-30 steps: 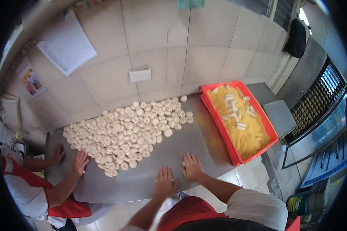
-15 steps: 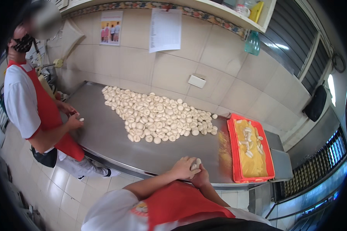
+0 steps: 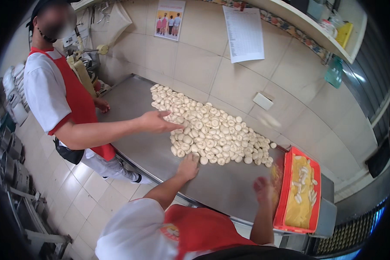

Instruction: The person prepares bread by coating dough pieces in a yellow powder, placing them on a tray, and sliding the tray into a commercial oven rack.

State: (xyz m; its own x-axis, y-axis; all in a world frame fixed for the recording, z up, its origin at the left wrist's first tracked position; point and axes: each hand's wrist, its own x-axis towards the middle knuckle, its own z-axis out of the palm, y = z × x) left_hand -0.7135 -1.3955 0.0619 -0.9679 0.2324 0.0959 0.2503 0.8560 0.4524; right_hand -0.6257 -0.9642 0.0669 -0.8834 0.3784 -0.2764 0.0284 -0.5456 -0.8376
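Observation:
Many pale, round, flattened dough pieces (image 3: 221, 138) lie heaped on the metal worktable (image 3: 223, 184). At the heap's near edge my left hand (image 3: 189, 167) has its fingers closed around a dough piece (image 3: 196, 154). My right hand (image 3: 262, 188), smeared by motion, is over the table beside the red tray (image 3: 284, 206); its fingers look apart and nothing shows in them. A blurred pale piece (image 3: 269, 119) is in the air before the wall. Inside the tray, elongated dough pieces (image 3: 302, 177) rest on a layer of yellow crumbs (image 3: 300, 212).
To my left a co-worker in a red apron (image 3: 80, 93) stands at the table, one hand (image 3: 160, 122) stretched over the heap's left side. A shelf (image 3: 303, 30) juts from the wall at upper right. Papers hang on the tiled wall (image 3: 199, 71).
My hands were together around dough pieces; now the left is at the heap and the right has swung toward the tray. The co-worker's arm has reached out over the heap. The view has shifted.

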